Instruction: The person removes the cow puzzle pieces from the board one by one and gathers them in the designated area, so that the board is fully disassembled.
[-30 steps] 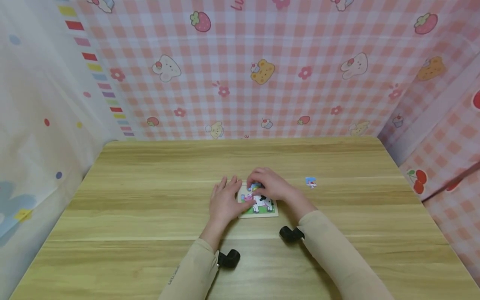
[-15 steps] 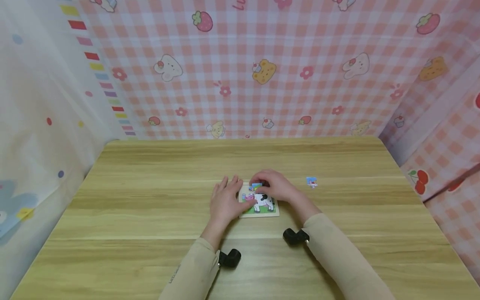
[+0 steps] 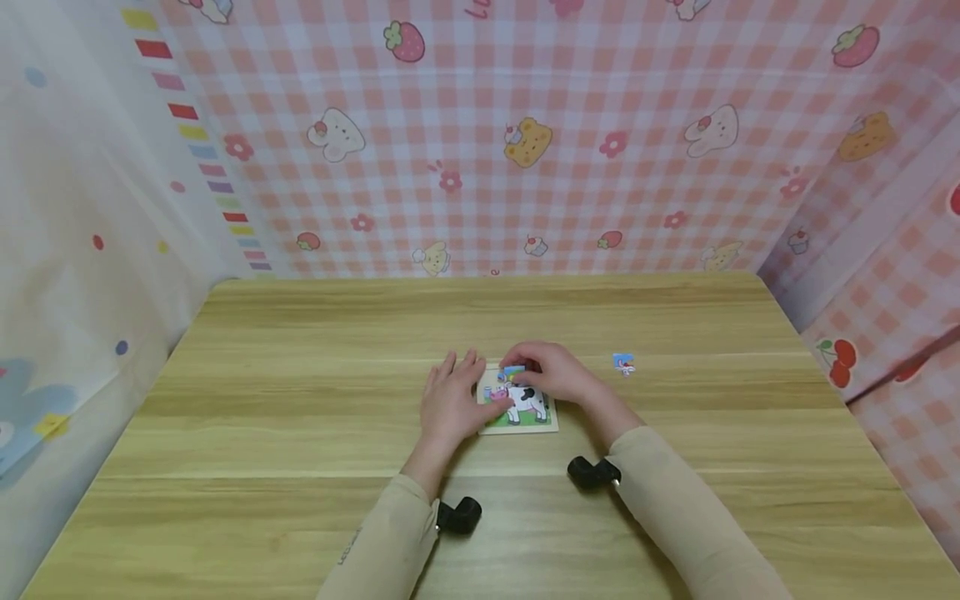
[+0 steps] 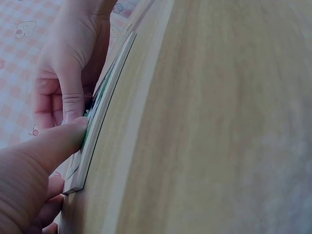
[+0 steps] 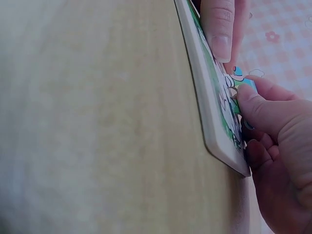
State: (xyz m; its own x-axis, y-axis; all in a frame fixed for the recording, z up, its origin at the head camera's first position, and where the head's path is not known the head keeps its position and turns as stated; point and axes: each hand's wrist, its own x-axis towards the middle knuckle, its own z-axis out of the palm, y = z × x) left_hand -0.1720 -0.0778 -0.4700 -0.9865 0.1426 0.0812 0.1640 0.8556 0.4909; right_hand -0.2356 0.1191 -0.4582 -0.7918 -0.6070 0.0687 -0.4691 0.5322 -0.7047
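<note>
Against the view from a second ago, my right hand (image 3: 551,371) sits slightly farther right and nearer the sleeves, with more of the blue-topped piece (image 3: 513,368) showing; my left hand (image 3: 453,404) holds its place. The right thumb and fingers clamp the piece at the upper part of the puzzle board (image 3: 521,431), which lies on the table (image 3: 225,400). From here I cannot tell whether it touches the surface below. My left fingers are spread along the board's left side, thumb pressing on the cow picture (image 3: 534,402).

To seat the piece well, I judge I should keep that thumb firm so the board cannot slide, turn the piece level, match its edges to its neighbours and only then press; forcing it tilted could lift them. Another loose piece (image 3: 623,363) lies apart, to the right.
</note>
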